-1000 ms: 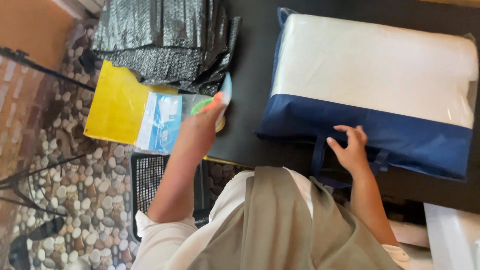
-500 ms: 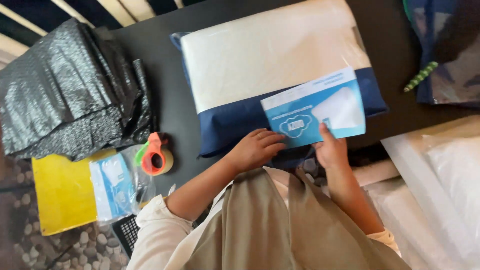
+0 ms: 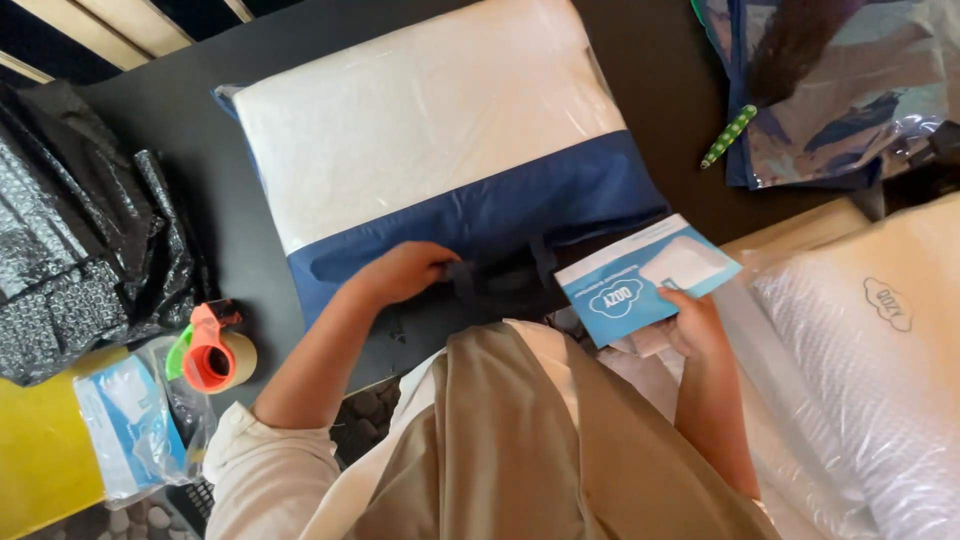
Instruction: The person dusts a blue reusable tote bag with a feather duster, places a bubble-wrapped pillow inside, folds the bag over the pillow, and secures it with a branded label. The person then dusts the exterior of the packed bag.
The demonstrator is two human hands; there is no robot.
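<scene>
Left hand (image 3: pixel 405 272): curled closed on the dark strap (image 3: pixel 500 280) at the near edge of the pillow bag (image 3: pixel 440 160); fingers wrapped over the strap, forearm reaching in from lower left
Right hand (image 3: pixel 695 325): pinching the lower right corner of the blue and white card (image 3: pixel 645 278); thumb on the printed face, other fingers hidden beneath
Blue and white card: held flat and slightly tilted, just beside the bag's near right corner; overlapping the table edge and the plastic-wrapped goods below it
Pillow bag: lying flat on the black table (image 3: pixel 220 190); upper part clear plastic over a white pillow, lower band navy blue; dark straps bunched at the near edge, under the left hand
Tape dispenser (image 3: pixel 212 352): red and green, roll of brown tape in it; standing at the near left of the table, well apart from the left hand
Black bubble mailers (image 3: pixel 75 240): stacked in a heap at far left, touching the table's left side
Clear packet (image 3: pixel 135 425): blue and white leaflets inside, lying on a yellow sheet (image 3: pixel 40 450) at lower left, just beside the tape dispenser
Green pen (image 3: pixel 728 136): lying slantwise on the table, right of the bag; touching the edge of a crumpled blue and clear bag (image 3: pixel 830 90) at top right
Wrapped white pillow (image 3: pixel 880 350): in clear plastic at far right, near the right hand
Head view: person's beige garment and white sleeve filling the lower middle
</scene>
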